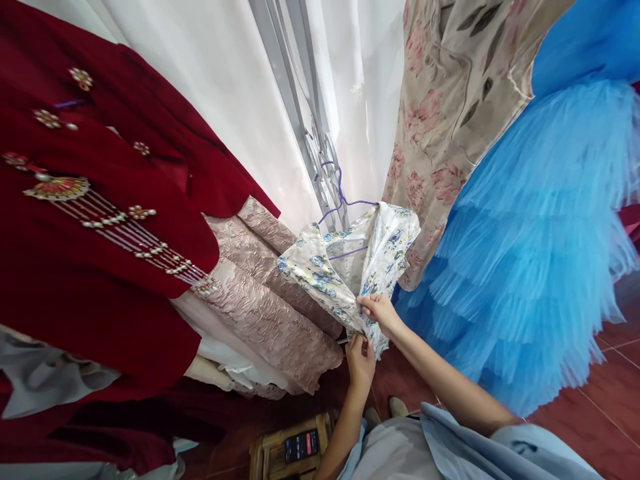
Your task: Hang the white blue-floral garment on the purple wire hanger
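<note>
A white garment with blue and yellow flowers [320, 267] hangs in front of me on a thin purple hanger [341, 193]. Its front panels cross over toward the lower middle. My right hand [379, 311] pinches the edge of the right panel between thumb and fingers. Just below and to the left, my left hand [361, 357] has its fingers closed on the lower edge of the same garment. The two hands are close together but apart. Whatever small fastening may lie under the fingers is hidden.
On the left hang a dark red jacket [150, 233] with beaded ornaments and a pink textured skirt [270, 300]. To the right are a beige floral dress [425, 133] and a blue ruffled tulle dress [525, 253]. A phone [301, 446] lies on a wooden stool [273, 460] below.
</note>
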